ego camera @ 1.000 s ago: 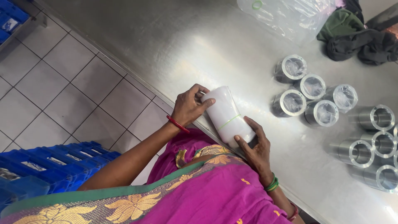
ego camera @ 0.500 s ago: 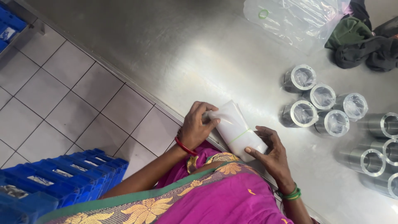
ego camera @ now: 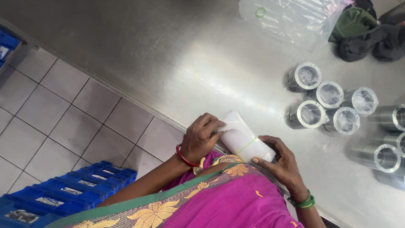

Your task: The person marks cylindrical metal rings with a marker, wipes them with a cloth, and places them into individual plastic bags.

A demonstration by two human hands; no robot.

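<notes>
Lying slantwise, upper-left to lower-right, the wrapped cylinder [ego camera: 244, 138] is clasped endwise by left hand [ego camera: 203, 137] and right hand [ego camera: 283, 162].

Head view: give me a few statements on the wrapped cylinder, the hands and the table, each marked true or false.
1. Both hands hold the wrapped cylinder at the steel table's edge. True.
2. A green rubber band circles the wrapped cylinder. True.
3. The left hand wears green bangles. False: it wears a red bangle; the green bangles are on the right hand's wrist.
4. The metal cylinders stand to the left of the hands. False: they are grouped to the right.
5. The clear plastic bag lies on the floor. False: it lies on the table's far side.
</notes>
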